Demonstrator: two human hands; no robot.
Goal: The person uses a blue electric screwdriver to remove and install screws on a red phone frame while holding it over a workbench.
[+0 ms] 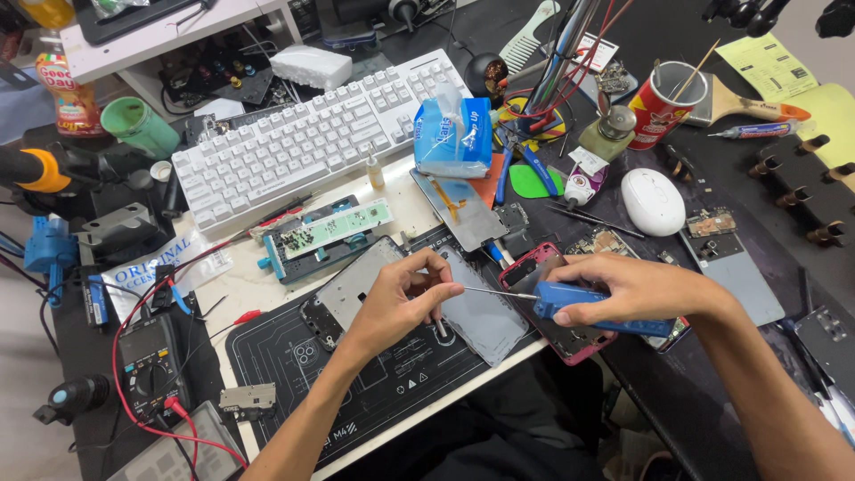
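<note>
R hand (623,289) clamped on blue screwdriver (583,307), shaft pointing left. L hand (401,298) pinches its tip (445,287), just above grey phone panel (481,312).

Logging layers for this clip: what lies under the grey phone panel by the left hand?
The grey phone panel lies on the black work mat. Anything between them is hidden.

The screwdriver (588,307) inside the right hand's fingers (614,283) is blue with a silvery shaft. Under those fingers lies an opened phone (554,307) with a pinkish-red frame. Beneath the left hand's fingers (426,283) a work mat (356,374) is black, patterned with thin white outlines, and a grey panel (481,316) rests just beyond the fingertips. Well past them sits a white keyboard (312,134).
</note>
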